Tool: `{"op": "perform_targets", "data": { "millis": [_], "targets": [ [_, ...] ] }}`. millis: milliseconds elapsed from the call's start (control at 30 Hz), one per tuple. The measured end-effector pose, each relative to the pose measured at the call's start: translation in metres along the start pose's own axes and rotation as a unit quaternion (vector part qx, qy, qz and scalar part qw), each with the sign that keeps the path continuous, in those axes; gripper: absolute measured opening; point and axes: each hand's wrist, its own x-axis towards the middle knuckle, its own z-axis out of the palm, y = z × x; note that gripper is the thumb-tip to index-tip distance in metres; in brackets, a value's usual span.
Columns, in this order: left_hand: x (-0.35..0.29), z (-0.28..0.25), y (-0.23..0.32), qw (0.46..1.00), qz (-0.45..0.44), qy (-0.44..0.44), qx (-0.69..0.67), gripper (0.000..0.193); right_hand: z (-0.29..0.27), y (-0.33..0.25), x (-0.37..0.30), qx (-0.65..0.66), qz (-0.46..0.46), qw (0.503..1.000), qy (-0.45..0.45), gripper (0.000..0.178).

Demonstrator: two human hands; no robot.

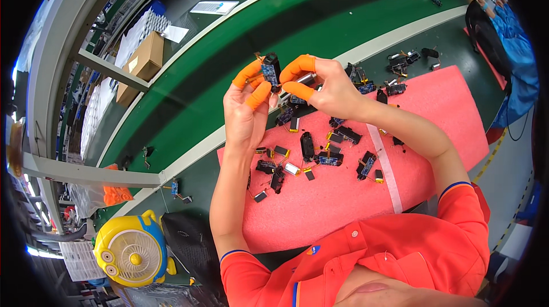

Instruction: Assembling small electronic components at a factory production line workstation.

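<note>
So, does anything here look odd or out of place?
The yellow-and-blue cartoon-style fan at lower left looks out of place among electronics. One small wired piece lies by itself on the green belt, away from the loose pieces scattered over the pink foam. I can't make out any damage.

green belt (320, 26) leaves passage, modules (330, 159) crowd pink foam (320, 218).

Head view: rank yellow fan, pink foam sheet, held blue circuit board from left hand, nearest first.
1. Held blue circuit board: in the left hand.
2. Pink foam sheet: below the hands.
3. Yellow fan: lower left.
</note>
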Motion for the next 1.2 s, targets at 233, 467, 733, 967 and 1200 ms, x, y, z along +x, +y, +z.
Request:
{"op": "perform_targets", "data": {
  "millis": [233,467,733,967,1200],
  "targets": [
    [-0.003,0.005,-0.004,0.995,0.045,-0.012,0.093,0.032,0.003,0.0,-0.003,0.061,0.063,0.996,0.029,0.011],
    [0.001,-0.007,0.002,0.994,-0.086,-0.028,-0.057,0.033,-0.008,0.001,0.001,-0.089,-0.133,0.987,-0.016,0.012],
    [-0.001,-0.003,-0.005,0.999,-0.037,-0.011,0.021,0.03,-0.006,0.001,0.002,-0.077,-0.061,0.995,-0.018,0.013],
    [-0.001,0.009,0.003,0.981,-0.001,-0.017,0.194,0.031,-0.006,0.008,0.004,-0.086,-0.022,0.995,-0.036,0.015],
    [-0.004,0.001,-0.019,0.864,0.169,0.068,0.469,0.037,-0.003,0.019,-0.004,-0.253,-0.218,0.942,-0.023,0.022]
  ]
}}
